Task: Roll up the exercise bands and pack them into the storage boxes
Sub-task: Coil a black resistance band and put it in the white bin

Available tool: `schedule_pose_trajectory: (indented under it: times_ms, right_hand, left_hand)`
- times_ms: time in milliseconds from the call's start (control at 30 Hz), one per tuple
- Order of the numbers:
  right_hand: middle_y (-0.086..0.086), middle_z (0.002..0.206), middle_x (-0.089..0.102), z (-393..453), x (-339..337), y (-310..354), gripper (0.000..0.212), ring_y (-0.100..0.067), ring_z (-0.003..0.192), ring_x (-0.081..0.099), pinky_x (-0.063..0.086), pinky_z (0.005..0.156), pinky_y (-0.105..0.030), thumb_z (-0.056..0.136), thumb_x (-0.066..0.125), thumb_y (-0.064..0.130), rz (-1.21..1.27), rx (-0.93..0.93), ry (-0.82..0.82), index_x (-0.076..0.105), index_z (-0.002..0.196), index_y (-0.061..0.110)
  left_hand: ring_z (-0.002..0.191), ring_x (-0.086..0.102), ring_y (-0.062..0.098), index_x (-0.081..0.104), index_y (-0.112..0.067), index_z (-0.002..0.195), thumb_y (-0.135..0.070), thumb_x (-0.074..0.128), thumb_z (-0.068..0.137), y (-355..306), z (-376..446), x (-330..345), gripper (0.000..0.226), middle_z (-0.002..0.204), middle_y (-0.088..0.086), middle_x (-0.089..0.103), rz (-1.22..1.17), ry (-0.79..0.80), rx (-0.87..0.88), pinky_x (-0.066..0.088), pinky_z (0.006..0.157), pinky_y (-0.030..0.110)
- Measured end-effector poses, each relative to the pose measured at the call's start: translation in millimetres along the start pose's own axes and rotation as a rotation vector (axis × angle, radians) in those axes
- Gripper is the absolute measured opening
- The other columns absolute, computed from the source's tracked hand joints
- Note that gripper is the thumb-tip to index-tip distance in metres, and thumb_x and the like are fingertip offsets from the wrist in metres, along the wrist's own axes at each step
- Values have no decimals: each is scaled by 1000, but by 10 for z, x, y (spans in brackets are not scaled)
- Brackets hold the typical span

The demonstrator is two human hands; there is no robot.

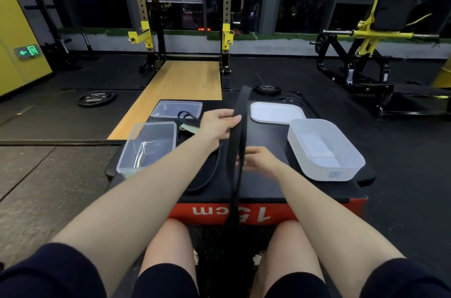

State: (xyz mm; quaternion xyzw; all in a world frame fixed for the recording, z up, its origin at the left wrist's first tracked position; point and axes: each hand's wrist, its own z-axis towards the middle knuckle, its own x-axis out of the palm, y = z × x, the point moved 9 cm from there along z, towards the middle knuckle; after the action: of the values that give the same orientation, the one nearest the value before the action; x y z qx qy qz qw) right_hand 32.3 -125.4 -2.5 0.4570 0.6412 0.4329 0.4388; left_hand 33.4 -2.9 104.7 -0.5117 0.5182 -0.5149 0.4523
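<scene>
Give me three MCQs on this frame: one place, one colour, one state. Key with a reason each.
1. Where is the white box?
A. right side of the platform
B. on the floor
C. inside the clear box

2. What colour is the band being handled?
A. green
B. black
C. red

3. What state is the white box in?
A. lidded
B. packed with bands
C. open, no band inside

Key: A, it sits on the platform right of the right hand; B, the strap pinched by the left hand is black; C, its white lid lies behind it, interior bare.
</scene>
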Motion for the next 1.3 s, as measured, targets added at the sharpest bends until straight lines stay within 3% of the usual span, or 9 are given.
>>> schedule_pose_trajectory:
  times_ms: [133,200,300,433,633,800,933,1167,1300]
  right_hand:
    - [-5,89,66,26,-255,465,23,-13,72,63,53,65,-21,99,44,16,392,-152,-211,66,99,8]
    - [-3,87,66,24,-339,689,30,-14,73,62,51,71,-25,100,41,31,558,-192,-231,64,94,12]
    - [-7,96,72,4,-420,985,37,-20,85,69,55,82,-30,93,54,40,495,-262,-252,66,103,6]
    - [-13,107,70,-9,-459,1192,33,-23,98,68,56,83,-28,85,69,22,339,-301,-272,65,112,5]
    - [-5,99,68,11,-502,1220,35,-17,96,66,56,80,-22,85,68,10,274,-376,-318,61,119,5]
    - [-3,95,68,20,-628,1164,31,-18,95,65,55,86,-32,83,70,6,292,-387,-425,65,114,5]
    - [-14,104,69,25,-609,1187,29,-23,99,67,55,86,-35,83,68,2,301,-397,-402,66,112,3]
    - [-6,94,70,-59,-633,1353,22,-17,91,67,57,80,-24,85,66,3,241,-454,-389,66,104,12]
    - [-10,102,70,-105,-604,1437,18,-19,99,66,55,81,-22,88,64,12,201,-477,-336,65,106,6]
  left_hand:
    - [75,65,17,56,1,121,-4,65,85,20,126,34,37,102,15,66,-40,-27,3,56,68,27]
    - [73,65,15,58,-1,120,-5,65,85,30,161,80,37,95,11,68,-22,-16,3,57,65,26]
    - [67,64,10,61,-5,114,-4,65,85,55,186,108,29,81,1,66,1,-6,16,55,54,20]
    - [68,65,9,62,-9,108,-4,64,85,128,244,88,23,82,0,67,-25,-15,0,56,55,23]
    - [76,63,15,62,-15,97,-6,65,86,116,314,112,15,82,-3,65,20,24,18,54,70,31]
    - [91,63,18,59,-15,112,-26,69,84,-46,379,103,32,100,2,64,182,45,62,57,72,32]
    - [99,64,16,61,-10,120,-17,60,91,-276,435,39,31,101,2,66,25,5,144,57,78,32]
    - [112,60,20,58,-13,125,-20,65,87,-422,478,128,40,117,5,63,-81,1,145,58,78,34]
    - [108,62,19,62,-14,119,-15,65,87,-460,476,123,32,106,0,66,-118,-40,125,58,74,36]
